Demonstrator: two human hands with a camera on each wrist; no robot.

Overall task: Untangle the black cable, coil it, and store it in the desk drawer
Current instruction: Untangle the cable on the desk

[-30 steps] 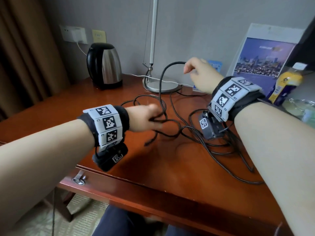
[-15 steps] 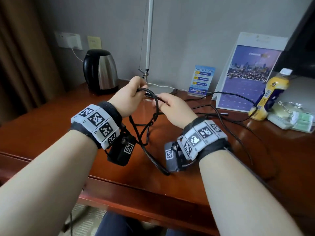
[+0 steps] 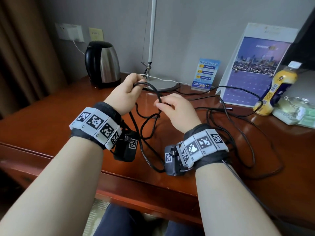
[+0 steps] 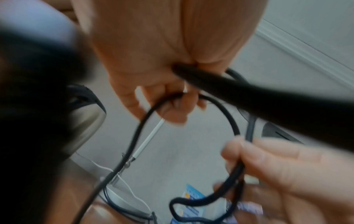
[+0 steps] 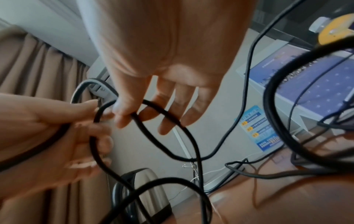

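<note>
Overhead, round black cable (image 3: 154, 90), looped, tangled

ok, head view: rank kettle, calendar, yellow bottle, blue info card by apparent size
1. calendar
2. kettle
3. yellow bottle
4. blue info card

The bottle and card look close in area, so that order is unsure.

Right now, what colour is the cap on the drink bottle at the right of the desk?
White. The cap tops a yellow bottle, and it shows best in the head view.
</note>
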